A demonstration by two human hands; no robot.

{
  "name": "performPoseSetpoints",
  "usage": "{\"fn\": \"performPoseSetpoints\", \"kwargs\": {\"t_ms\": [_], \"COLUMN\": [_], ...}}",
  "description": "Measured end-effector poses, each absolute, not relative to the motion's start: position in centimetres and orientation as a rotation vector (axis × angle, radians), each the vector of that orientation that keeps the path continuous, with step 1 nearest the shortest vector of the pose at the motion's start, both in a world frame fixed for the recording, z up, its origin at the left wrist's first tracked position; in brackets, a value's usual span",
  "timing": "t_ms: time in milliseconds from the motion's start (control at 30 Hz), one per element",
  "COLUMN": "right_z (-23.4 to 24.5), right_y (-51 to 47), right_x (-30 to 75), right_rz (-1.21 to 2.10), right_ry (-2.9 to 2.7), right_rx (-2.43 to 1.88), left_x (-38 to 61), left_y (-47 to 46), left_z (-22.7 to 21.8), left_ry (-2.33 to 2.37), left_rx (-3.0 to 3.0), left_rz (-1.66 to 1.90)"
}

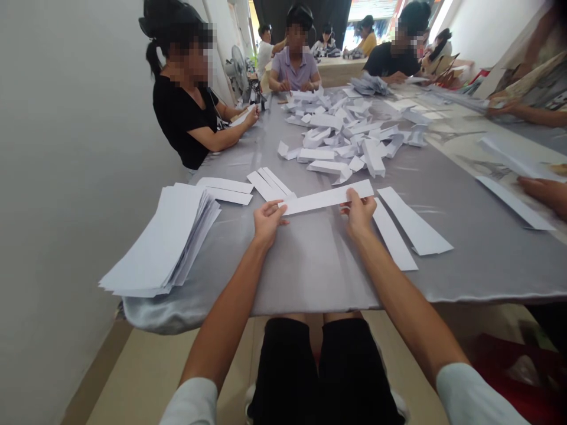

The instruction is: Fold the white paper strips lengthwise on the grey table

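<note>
A long, narrow white paper strip (pixel 325 198) is stretched between my two hands, just above the table and slightly higher at its right end. My left hand (pixel 269 223) pinches the left end, thumb on top. Near the other end, my right hand (pixel 359 211) grips the strip with its thumb over the face. Two folded white strips (pixel 414 221) lie just right of my right hand. Beyond my left hand rest some shorter folded paper pieces (pixel 269 184), and more flat strips (pixel 228 190) lie to their left.
A thick stack of white sheets (pixel 155 236) sits at the table's left edge. A large heap of folded papers (pixel 345 133) covers the far middle. Co-workers sit around the grey-covered table (pixel 305 265); one person's hand (pixel 544 195) is at the right. A wall (pixel 66 177) borders the left.
</note>
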State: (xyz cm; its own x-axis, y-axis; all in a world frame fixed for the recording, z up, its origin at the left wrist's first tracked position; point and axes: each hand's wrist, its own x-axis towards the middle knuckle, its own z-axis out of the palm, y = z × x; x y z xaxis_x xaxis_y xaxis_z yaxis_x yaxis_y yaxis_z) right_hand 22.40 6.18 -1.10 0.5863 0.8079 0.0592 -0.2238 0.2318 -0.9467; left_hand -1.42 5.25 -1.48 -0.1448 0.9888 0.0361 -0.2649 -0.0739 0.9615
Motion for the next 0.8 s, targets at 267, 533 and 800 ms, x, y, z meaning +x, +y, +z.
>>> {"fn": "performPoseSetpoints", "kwargs": {"t_ms": [267, 533, 800], "right_z": [-0.8, -1.1, -0.3], "right_y": [5.1, 4.2, 2.9], "right_x": [21.1, 19.9, 19.5], "right_rz": [0.872, 0.881, 0.884], "right_ry": [-0.871, -1.056, -1.125], "right_rx": [-1.089, -1.11, -1.093], "left_x": [-2.3, -3.2, -3.1], "left_y": [6.1, 6.4, 5.6], "left_z": [-2.3, -2.9, -2.1], "left_ry": [1.36, 1.529, 1.574], "left_rx": [0.996, 1.032, 1.318], "left_rz": [1.768, 1.875, 1.74]}}
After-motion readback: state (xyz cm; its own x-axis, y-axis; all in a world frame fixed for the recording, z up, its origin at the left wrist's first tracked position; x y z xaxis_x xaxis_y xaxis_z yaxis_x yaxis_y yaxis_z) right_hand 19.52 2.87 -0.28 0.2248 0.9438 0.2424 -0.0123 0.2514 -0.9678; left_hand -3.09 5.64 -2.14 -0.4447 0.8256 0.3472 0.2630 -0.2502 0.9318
